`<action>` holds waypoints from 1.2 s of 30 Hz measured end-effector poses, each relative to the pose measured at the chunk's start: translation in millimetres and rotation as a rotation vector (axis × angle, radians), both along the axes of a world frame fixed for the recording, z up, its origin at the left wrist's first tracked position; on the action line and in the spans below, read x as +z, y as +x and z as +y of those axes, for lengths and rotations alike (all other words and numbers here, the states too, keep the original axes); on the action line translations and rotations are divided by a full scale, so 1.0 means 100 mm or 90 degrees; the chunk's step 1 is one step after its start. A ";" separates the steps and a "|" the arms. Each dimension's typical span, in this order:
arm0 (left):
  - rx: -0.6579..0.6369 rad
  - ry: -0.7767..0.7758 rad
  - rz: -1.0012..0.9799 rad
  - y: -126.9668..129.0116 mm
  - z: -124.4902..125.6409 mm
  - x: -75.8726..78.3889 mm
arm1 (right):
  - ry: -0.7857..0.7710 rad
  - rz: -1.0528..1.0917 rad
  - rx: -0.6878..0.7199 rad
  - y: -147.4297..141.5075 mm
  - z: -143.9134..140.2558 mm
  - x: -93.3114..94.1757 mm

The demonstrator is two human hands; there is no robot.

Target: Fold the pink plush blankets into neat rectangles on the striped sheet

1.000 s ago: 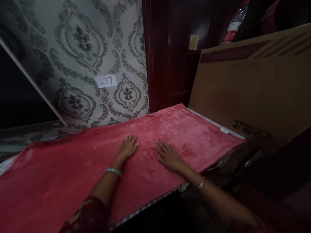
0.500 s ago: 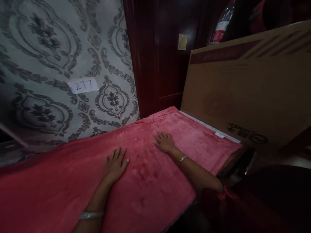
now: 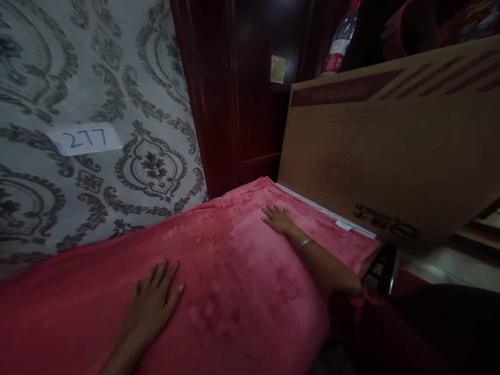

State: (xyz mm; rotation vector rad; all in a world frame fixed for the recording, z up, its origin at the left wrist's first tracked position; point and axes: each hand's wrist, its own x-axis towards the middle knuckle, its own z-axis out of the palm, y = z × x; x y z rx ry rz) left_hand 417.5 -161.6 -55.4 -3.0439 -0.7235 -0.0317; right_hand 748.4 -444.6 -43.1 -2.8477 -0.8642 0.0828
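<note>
A pink plush blanket (image 3: 219, 291) is spread over a long flat surface, its nap showing lighter and darker patches. My left hand (image 3: 150, 297) lies flat on it at the lower left, fingers spread. Farther off and to the right, my right hand (image 3: 278, 219) also rests palm down on the blanket, fingers stretched out, beside a lighter smooth patch. Neither hand grips anything. Along the blanket's right end runs a pale edging strip (image 3: 320, 204) with a small white label (image 3: 344, 225).
A large cardboard box (image 3: 375, 151) stands past the blanket's right end, with a plastic bottle (image 3: 338, 49) behind its top edge. A dark red wooden panel (image 3: 250, 120) and patterned wallpaper (image 3: 152, 161) rise behind. A paper marked 277 (image 3: 86, 138) is on the wallpaper.
My hands have moved apart: the left toward the lower left, the right slightly toward the right end. A lighter patch now shows on the blanket beside the right hand. The view has shifted right.
</note>
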 end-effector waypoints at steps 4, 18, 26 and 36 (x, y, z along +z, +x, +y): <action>-0.003 0.002 -0.016 -0.01 0.05 -0.06 | -0.006 -0.020 -0.087 0.38 -0.38 -0.04; 0.000 0.005 -0.070 -0.02 0.17 -0.21 | 0.066 -0.021 -0.202 0.94 -0.73 -0.10; -0.003 0.002 -0.062 -0.05 0.16 -0.21 | 0.173 -0.021 -0.312 1.31 -0.56 0.01; -0.019 0.007 -0.070 -0.14 0.07 -0.20 | 0.272 -0.069 -0.349 1.31 -0.49 -0.20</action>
